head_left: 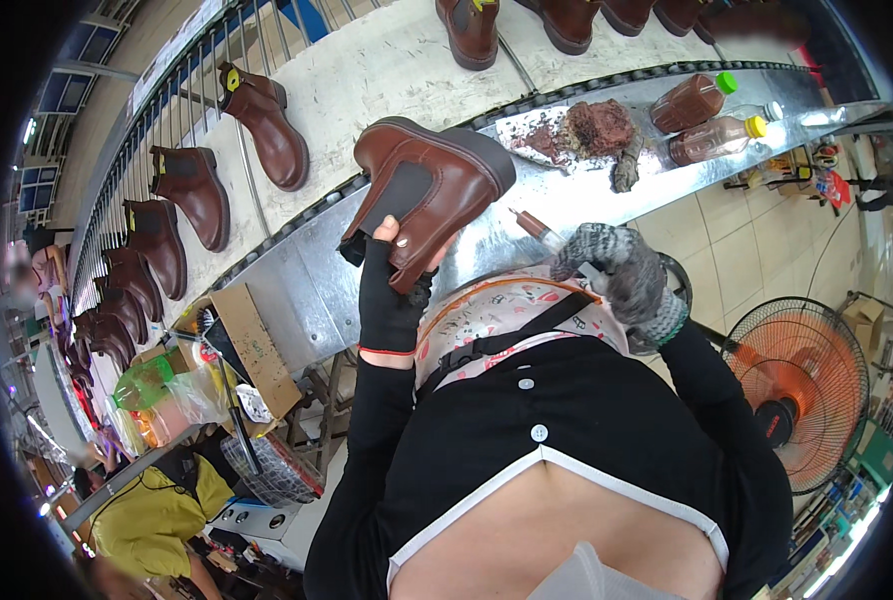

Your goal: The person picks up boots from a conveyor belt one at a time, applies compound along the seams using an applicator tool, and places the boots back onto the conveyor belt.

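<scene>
A dark brown Chelsea boot [432, 190] with black elastic side panels is tilted in front of me, its sole facing up and away. My left hand [392, 290], in a black fingerless glove, is closed around the boot's shaft, with the thumb on the near side. To the right of it my right hand [617, 275], in a grey knitted glove, has its fingers curled around a slim applicator [537, 228] with a brown body and a fine tip. That tip points toward the boot and stays apart from it. Part of the applicator is hidden by the glove.
On the metal ledge [307, 300] lies a brown-stained sponge or cloth [597, 130], near plastic bottles [717, 140] of brown liquid. Behind, a conveyor [367, 80] carries several brown boots [267, 125]. A floor fan [797, 390] stands right; a cardboard box [257, 345] sits left. Another person [152, 515] is lower left.
</scene>
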The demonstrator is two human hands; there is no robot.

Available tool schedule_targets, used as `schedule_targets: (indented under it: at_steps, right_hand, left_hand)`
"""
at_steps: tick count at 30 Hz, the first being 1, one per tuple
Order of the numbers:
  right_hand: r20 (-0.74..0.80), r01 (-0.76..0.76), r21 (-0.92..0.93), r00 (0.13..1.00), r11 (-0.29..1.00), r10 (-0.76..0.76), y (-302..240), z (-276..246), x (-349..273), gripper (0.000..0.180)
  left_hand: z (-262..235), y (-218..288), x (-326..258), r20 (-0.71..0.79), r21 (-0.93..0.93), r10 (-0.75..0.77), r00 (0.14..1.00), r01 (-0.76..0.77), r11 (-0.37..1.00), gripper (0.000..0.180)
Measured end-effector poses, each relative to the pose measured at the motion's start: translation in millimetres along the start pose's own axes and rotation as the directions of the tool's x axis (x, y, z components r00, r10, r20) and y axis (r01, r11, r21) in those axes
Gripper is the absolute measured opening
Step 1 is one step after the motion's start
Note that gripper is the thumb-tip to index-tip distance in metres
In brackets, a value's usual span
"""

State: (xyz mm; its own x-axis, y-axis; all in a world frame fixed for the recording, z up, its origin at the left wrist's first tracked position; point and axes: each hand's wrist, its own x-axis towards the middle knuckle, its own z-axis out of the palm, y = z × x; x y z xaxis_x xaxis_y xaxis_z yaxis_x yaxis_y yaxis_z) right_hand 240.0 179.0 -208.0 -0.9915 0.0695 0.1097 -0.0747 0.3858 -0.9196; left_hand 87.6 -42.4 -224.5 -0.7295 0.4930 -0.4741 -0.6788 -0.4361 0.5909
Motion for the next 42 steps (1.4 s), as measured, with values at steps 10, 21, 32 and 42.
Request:
schedule_targets:
  at_steps: [10,21,32,42]
  right_hand:
    - [-0.125,-0.067,0.969,0.694,0.237,0.709,94,17,-21,0.051]
    - [-0.208,-0.423,-0.355,0.905,0.834,0.370,91,48,10,0.040]
    - [-0.103,-0.456,-0.548,0.869,0.701,0.484,53,31,28,0.054]
    - [-0.133,-0.277,-0.581,0.960,0.766,0.246,53,24,21,0.046]
  left_hand:
    - [-29,71,97,0.141,0.247,-0.026,0.990,-0.010,0.969,0.051]
    - [-28,101,274,0.096,0.901,0.400,0.912,-0.251,0.355,0.067]
    - [-99,8,241,0.333,0.881,0.484,0.809,-0.450,0.146,0.019]
    - [-70,-45,224,0.399,0.850,0.455,0.796,-0.507,0.142,0.042]
